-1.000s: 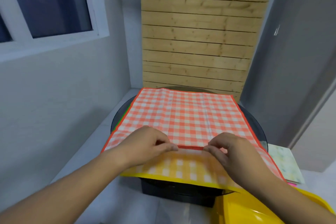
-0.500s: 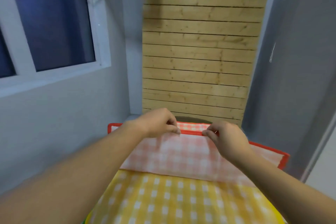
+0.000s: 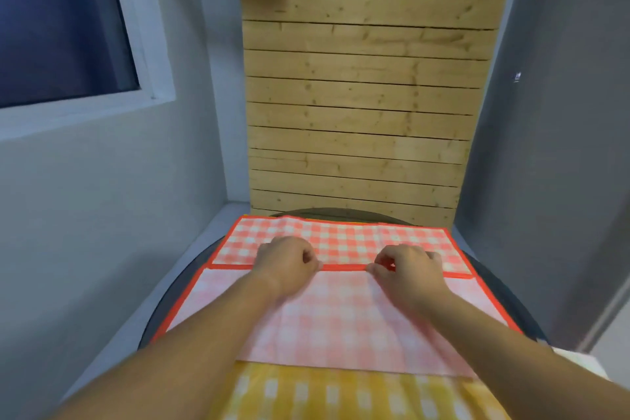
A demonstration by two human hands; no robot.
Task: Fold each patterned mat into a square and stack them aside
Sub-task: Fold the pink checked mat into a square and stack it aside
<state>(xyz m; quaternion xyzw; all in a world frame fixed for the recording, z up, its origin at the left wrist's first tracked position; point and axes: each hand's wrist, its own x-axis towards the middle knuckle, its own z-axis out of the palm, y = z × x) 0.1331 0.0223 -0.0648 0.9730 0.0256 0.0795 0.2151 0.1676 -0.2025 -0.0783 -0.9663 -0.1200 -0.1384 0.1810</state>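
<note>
Half a fold, near enough, on the red checked mat (image 3: 341, 317): near hem raised from 6 o'clock a second ago, carried over and now set down toward 12 o'clock, short of the far edge, with a strip of bright gingham left bare beyond it. Pinched by the left hand (image 3: 289, 262) and the right hand (image 3: 409, 266), set apart side by side, fingers curled on the red binding. Means a first crease begun, not yet pressed flat, and probably a hem to be drawn further on. Thin, limp sheet, rectangular; washed-out pink on the turned-up underside, crisp orange-red checks on the face, old fold lines visible. Rests on a round dark table (image 3: 174, 297) over a yellow checked mat (image 3: 324, 392) peeking out at 6 o'clock. Beyond, at 12 o'clock, knotty pale wooden slats (image 3: 361, 95).
</note>
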